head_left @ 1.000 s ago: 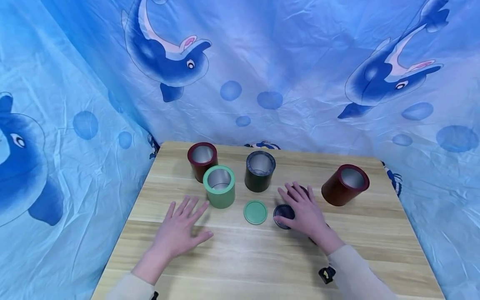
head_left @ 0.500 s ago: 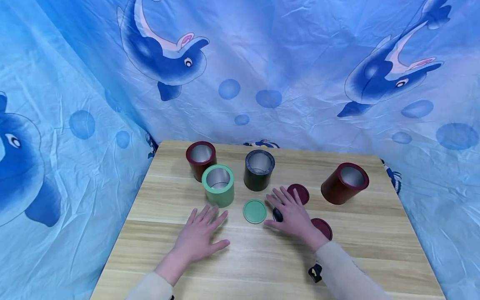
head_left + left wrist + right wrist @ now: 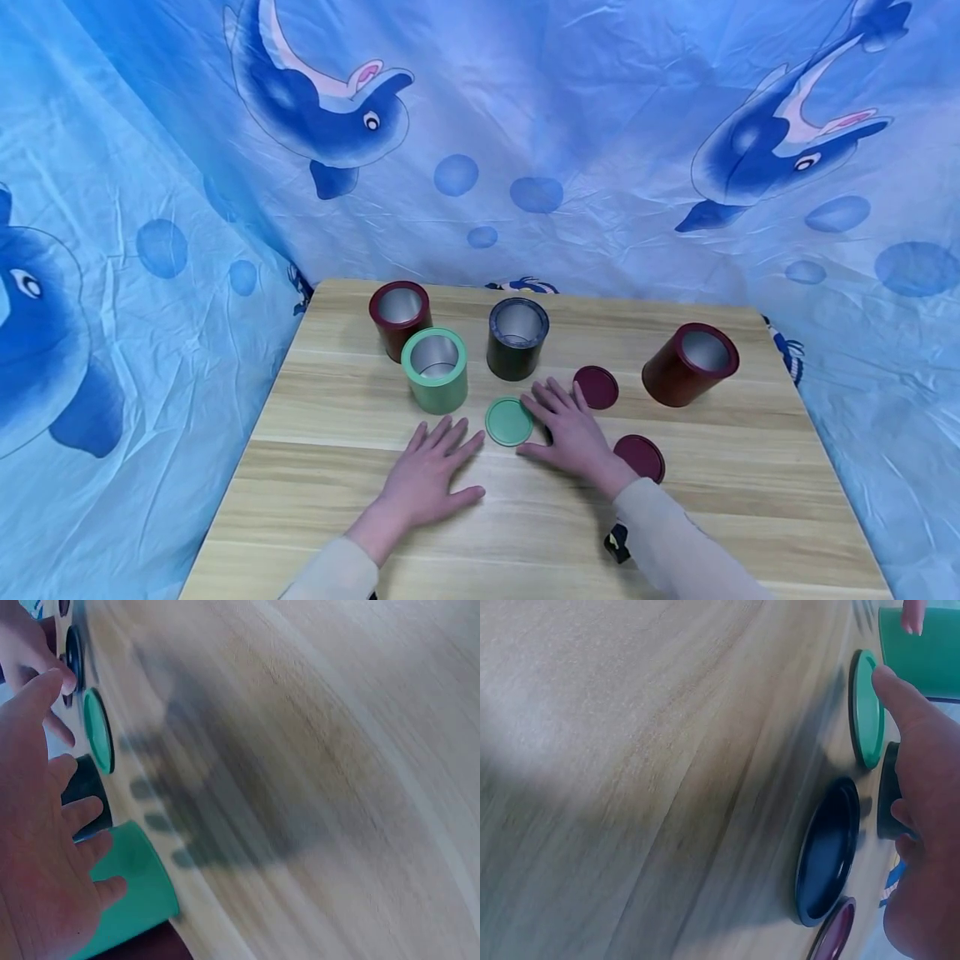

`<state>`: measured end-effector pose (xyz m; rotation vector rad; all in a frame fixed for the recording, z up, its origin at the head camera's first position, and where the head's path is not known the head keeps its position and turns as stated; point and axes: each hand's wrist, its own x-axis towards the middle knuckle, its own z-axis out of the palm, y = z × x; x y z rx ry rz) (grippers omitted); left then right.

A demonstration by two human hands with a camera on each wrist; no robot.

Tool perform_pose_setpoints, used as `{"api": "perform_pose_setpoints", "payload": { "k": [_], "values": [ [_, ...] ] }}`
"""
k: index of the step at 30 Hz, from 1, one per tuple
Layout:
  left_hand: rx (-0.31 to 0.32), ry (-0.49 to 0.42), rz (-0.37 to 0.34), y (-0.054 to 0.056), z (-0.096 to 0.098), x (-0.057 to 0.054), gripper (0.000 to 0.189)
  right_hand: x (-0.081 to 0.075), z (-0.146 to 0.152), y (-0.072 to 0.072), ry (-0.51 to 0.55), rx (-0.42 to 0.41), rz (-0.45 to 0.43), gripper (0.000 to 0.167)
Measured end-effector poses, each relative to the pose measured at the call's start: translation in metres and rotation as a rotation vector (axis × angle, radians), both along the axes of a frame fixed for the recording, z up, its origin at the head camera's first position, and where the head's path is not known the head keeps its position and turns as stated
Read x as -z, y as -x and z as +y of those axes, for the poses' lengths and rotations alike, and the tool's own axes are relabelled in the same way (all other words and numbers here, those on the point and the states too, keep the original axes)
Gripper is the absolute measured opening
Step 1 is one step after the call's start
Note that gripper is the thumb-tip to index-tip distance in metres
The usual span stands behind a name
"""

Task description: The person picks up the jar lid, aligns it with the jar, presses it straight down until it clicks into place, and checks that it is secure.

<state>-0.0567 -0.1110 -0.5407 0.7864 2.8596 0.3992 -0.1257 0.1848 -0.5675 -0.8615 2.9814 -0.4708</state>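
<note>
My left hand [image 3: 429, 477] hovers over the table with its fingers spread, holding nothing, just in front of a green canister [image 3: 441, 392]. My right hand [image 3: 566, 435], fingers also spread, reaches over the right edge of a flat green lid [image 3: 507, 422]; its thumb overlaps that lid in the right wrist view. Beneath this hand lies a black lid [image 3: 828, 855], hidden by it in the head view. One dark red lid [image 3: 596, 387] lies beyond the right hand, another dark red lid [image 3: 640, 458] beside its wrist.
Behind the lids stands an uncovered black canister [image 3: 513, 360]. A dark red canister [image 3: 409, 337] stands behind the green one, and another dark red canister [image 3: 677, 375] at the right. Blue dolphin-print cloth [image 3: 600, 242] hangs behind the wooden table [image 3: 750, 517].
My left hand has moved right, from beside the green canister to in front of it. The right hand has shifted left from the black lid toward the green lid, uncovering both dark red lids.
</note>
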Motion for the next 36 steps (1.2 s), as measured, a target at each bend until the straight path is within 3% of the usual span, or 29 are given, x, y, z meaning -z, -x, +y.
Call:
{"api": "perform_pose_setpoints", "payload": {
  "k": [11, 21, 36],
  "values": [
    [-0.004, -0.006, -0.012, 0.005, 0.015, 0.011, 0.077, 0.007, -0.004, 0.004, -0.039, 0.005, -0.058, 0.087],
    [-0.016, 0.009, -0.001, 0.009, 0.022, 0.018, 0.076, 0.019, 0.001, 0.004, 0.007, -0.03, 0.018, 0.079],
    [-0.021, 0.04, 0.044, 0.017, 0.035, 0.03, 0.079, 0.012, 0.013, -0.004, -0.01, -0.102, -0.025, 0.076]
  ]
}}
